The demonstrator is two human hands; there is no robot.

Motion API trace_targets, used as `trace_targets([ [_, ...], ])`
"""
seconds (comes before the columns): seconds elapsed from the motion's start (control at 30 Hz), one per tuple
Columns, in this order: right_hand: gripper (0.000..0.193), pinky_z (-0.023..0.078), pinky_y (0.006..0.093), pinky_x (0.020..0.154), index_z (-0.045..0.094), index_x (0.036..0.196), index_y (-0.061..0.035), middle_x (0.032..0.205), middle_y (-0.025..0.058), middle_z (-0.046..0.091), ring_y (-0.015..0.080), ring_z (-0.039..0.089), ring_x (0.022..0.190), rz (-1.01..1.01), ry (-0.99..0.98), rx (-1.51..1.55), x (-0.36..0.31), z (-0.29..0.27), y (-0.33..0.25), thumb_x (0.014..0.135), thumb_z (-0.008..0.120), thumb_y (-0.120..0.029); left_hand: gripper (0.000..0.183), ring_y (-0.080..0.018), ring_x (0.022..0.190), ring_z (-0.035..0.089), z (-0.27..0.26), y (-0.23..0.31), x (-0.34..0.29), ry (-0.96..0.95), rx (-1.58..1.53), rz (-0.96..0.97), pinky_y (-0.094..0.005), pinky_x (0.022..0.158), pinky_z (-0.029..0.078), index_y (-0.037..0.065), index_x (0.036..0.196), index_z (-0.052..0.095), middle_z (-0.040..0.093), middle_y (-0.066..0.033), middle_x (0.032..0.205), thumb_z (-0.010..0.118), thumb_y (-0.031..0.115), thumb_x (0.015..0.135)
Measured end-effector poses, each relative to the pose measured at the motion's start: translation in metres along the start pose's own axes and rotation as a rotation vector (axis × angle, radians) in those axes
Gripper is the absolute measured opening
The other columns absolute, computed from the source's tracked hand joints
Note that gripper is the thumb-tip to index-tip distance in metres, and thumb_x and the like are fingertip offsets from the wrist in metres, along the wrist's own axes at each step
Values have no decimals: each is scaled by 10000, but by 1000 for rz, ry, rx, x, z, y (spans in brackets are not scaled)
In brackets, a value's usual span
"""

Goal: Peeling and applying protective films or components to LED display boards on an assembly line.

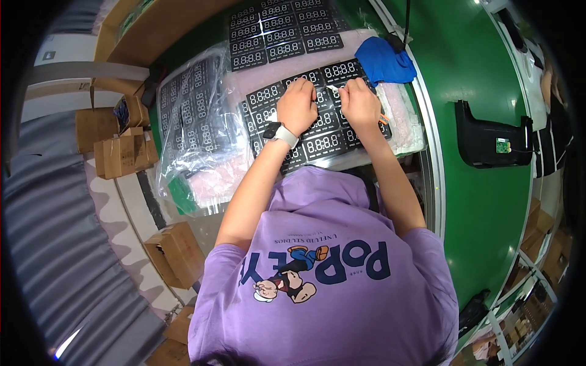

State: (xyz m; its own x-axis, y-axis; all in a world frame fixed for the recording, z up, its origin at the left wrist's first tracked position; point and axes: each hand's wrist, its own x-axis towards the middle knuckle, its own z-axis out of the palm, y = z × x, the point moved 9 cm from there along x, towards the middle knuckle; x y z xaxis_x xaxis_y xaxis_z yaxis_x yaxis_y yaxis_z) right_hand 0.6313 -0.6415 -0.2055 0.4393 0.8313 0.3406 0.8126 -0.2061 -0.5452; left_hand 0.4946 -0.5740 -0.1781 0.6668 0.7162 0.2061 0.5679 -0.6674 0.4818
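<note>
Black display panels (321, 144) printed with white digit segments lie in rows in front of me, under both hands. My left hand (297, 108), with a watch (281, 133) on its wrist, rests on them with fingers curled downward; whatever its fingertips hold is hidden. To its right, my right hand (361, 105) is closed in a pinch over the same panels. A small white piece (332, 89) shows at its fingertips, too small to name. Beside that hand's outer edge, an orange strip (383, 118) shows, its kind unclear.
More digit panels (281, 33) lie beyond, on pale pink foam (262, 74). Clear plastic film (210, 100) covers panels at left. A blue cloth-like item (386, 61) sits at far right. A black plastic housing (491, 137) lies on the green surface (473, 207). Cardboard boxes (176, 255) stand at left.
</note>
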Motion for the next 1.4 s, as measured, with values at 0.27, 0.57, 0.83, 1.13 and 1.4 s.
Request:
trace_targets([
  [0.27, 154, 506, 424, 604, 582, 802, -86, 817, 72, 576, 306, 641, 726, -89, -22, 7, 1, -3, -11, 863, 677, -191, 154, -307, 892, 610, 5, -4, 1, -70, -9, -108, -426, 715, 503, 72, 814, 555, 634, -109, 872, 684, 139, 760],
  [0.57, 129, 525, 409, 633, 580, 809, -79, 828, 71, 578, 287, 644, 778, -208, -82, 120, 0, -10, -18, 846, 665, -170, 229, -289, 934, 604, 3, 4, -2, 30, -18, 1, -404, 776, 530, 170, 1030, 694, 595, -82, 978, 708, 140, 804],
  [0.83, 151, 518, 420, 636, 594, 824, -81, 831, 62, 591, 293, 644, 770, -180, -135, 171, -4, -8, -11, 843, 686, -200, 74, -297, 921, 587, -6, 13, 2, -48, -107, 248, -410, 797, 502, 83, 891, 600, 616, -67, 958, 652, 114, 849],
  [1.13, 194, 488, 426, 611, 597, 770, -75, 781, 58, 604, 321, 630, 708, -83, -249, 268, -4, -3, 4, 836, 712, -217, 274, -337, 657, 602, -82, -75, -17, -289, 58, -231, -459, 603, 460, 74, 784, 545, 603, -120, 652, 640, 307, 892],
  [1.4, 201, 504, 426, 631, 664, 788, -50, 790, 100, 662, 313, 660, 713, 98, -160, 209, 39, -1, 1, 828, 723, -238, 157, -388, 833, 588, -60, -61, 15, 14, -158, -176, -449, 725, 469, 53, 837, 544, 611, -170, 844, 647, 90, 723],
])
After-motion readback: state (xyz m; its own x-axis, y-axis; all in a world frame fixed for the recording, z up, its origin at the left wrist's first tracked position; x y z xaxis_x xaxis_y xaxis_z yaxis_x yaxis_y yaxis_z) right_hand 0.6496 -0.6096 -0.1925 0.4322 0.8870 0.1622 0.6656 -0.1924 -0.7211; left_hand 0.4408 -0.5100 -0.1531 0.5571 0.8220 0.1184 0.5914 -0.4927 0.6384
